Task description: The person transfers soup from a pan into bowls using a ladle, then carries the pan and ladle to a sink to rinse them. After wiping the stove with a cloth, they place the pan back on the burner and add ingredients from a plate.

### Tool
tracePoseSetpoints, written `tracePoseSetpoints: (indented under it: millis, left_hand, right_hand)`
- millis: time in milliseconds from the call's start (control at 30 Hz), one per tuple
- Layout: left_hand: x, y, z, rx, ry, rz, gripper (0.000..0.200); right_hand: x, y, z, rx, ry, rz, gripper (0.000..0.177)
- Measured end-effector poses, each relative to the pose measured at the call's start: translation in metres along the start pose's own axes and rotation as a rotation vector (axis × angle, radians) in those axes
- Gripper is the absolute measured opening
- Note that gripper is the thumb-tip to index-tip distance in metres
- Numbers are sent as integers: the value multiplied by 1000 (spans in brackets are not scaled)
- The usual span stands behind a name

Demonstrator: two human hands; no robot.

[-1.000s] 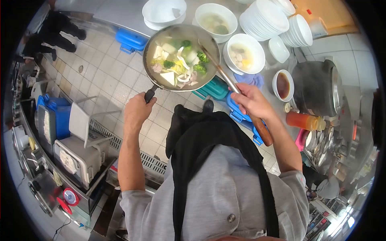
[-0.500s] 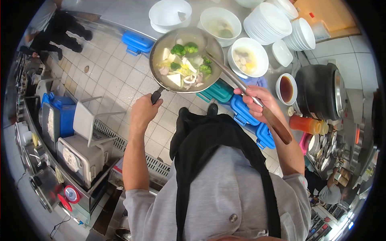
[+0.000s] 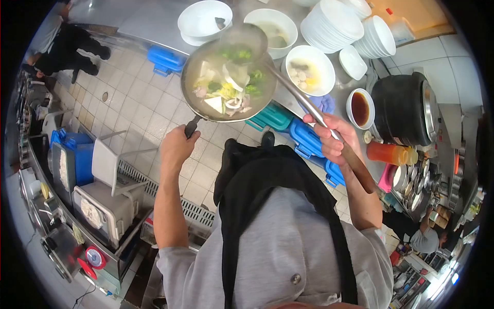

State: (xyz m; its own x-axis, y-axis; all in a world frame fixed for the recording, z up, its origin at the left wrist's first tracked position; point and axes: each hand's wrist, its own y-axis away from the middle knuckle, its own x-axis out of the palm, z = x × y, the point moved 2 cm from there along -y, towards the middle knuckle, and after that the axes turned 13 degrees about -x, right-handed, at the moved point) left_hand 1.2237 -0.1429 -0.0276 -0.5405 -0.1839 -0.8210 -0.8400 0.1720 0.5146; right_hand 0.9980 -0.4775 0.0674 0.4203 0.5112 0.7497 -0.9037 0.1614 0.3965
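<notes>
Steaming pan of soup, tofu and broccoli is held by its handle in the closed left hand. Ladle, its bowl over the pan's far rim, is clasped by the right hand. White bowls are set just beyond the pan.

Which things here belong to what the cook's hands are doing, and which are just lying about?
In use: the pan, held by its handle in the left hand; the ladle, gripped in the right hand with its scoop over the pan.
Lying about: stacked plates, sauce bowl, black pot, orange bottle, blue crates.
</notes>
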Motion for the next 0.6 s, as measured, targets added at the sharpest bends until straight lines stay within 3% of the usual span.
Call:
tracePoseSetpoints:
  millis: [133,300,367,433,500,533,600]
  left_hand:
    - [2,-4,3,0,-2,-3,43]
    - [0,-5,3,5,8,-10,42]
    - [1,-5,2,5,12,-6,42]
    - [1,-3,2,9,18,-17,42]
    - [4,-3,5,30,45,-41,43]
    - [6,-4,6,53,71,-67,44]
    - [7,-5,8,64,70,-82,44]
  right_hand:
    - [-9,-6,13,-113,-92,137,45]
    - [1,-28,28,-215,-20,14,43]
    - [2,-42,34,-307,391,-177,41]
    - [-4,-58,38,-298,482,-193,35]
    - [-13,-70,40,-252,850,-259,30]
    - [-17,-73,38,-250,852,-261,30]
    - [-23,-75,36,-348,1111,-268,26]
